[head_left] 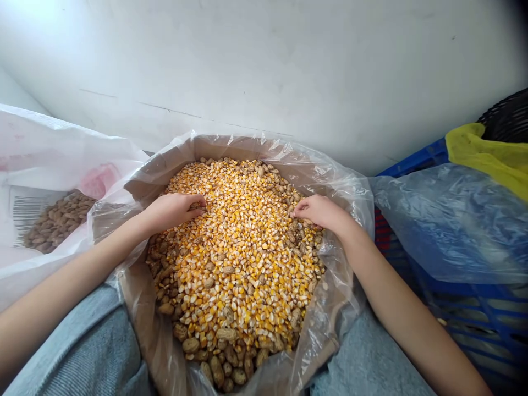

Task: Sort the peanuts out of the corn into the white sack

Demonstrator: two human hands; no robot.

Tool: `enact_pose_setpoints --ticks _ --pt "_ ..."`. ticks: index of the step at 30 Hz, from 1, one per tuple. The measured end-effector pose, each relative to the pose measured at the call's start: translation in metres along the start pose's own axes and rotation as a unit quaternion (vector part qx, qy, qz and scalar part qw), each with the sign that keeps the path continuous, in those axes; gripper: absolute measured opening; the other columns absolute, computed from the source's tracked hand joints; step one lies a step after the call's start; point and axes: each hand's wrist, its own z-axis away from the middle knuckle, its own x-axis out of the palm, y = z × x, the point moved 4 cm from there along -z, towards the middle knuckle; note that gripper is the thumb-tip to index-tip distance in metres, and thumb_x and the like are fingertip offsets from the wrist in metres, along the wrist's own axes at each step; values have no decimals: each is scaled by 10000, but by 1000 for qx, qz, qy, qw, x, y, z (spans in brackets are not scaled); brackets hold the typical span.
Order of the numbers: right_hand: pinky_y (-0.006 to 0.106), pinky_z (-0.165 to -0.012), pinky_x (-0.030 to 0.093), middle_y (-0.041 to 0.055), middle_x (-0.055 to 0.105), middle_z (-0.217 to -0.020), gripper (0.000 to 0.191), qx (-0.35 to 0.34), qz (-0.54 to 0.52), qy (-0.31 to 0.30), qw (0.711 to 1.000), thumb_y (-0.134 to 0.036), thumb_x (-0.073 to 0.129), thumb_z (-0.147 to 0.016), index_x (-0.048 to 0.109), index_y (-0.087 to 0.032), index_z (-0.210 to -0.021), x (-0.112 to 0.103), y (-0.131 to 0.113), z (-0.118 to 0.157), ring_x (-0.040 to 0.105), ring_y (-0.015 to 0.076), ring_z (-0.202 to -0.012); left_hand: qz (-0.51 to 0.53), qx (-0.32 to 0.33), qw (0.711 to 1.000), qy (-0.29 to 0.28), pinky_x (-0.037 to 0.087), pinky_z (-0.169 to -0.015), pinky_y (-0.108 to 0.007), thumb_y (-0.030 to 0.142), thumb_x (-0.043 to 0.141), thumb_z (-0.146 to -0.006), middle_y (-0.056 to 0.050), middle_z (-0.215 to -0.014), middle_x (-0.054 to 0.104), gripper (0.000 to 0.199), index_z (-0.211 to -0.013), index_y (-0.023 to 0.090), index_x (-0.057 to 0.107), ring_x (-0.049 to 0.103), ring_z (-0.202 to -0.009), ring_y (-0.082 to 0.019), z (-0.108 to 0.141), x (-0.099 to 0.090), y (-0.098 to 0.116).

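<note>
A bag of peanuts [28, 214] lies left of the plastic-lined carton [214, 147] between my legs, which holds corn kernels [247, 258] and peanuts [218, 368]. My left hand [175, 213] curls narrow on the kernels, my right hand [317, 213] likewise; I cannot tell if either holds anything. A blue crate [474, 324] stands rightmost.

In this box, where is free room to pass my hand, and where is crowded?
Free: the far wall of the cardboard box, above the corn kernels, and its near-left wall, below your left forearm. Crowded: the middle, and the near end, where peanuts heap.
</note>
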Motion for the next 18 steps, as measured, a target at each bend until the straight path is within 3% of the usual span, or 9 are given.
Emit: enact_pose_setpoints --ticks 5,10,12,15,18 --pt "200 -449 307 -43 501 -440 223 -18 98 15 995 -264 538 -655 589 -213 -866 3 -4 -4 456 99 -406 14 0 1000 6 355 -558 -228 485 322 -762 25 -745 617 332 -950 291 515 555 -649 -162 2 -3 1" --pt "199 -447 313 -38 536 -503 292 -31 102 -24 994 -211 500 -676 545 -223 -963 12 -5 -7 456 95 -395 65 7 997 38 346 -559 -228 485 357 -752 24 -734 609 318 -915 278 535 543 -642 -153 2 -4 -1" --pt "199 -443 315 -35 546 -523 286 -35 99 -34 994 -200 487 -686 540 -219 -966 15 -4 -8 447 90 -379 107 -8 991 77 342 -549 -223 481 381 -745 22 -701 595 320 -908 258 542 523 -607 -137 6 -10 -2" --pt "207 -454 319 -31 542 -495 228 -34 107 -23 993 -218 492 -690 554 -216 -909 16 -1 -11 466 104 -394 201 -53 961 183 342 -525 -206 472 388 -750 20 -652 560 344 -917 211 538 481 -558 -106 20 -31 -12" --pt "226 -466 322 -24 534 -465 157 -38 101 6 994 -258 491 -688 576 -227 -816 16 2 -18 492 131 -424 260 -120 922 261 338 -481 -192 483 398 -746 18 -619 530 384 -933 173 527 450 -520 -89 48 -55 -44"
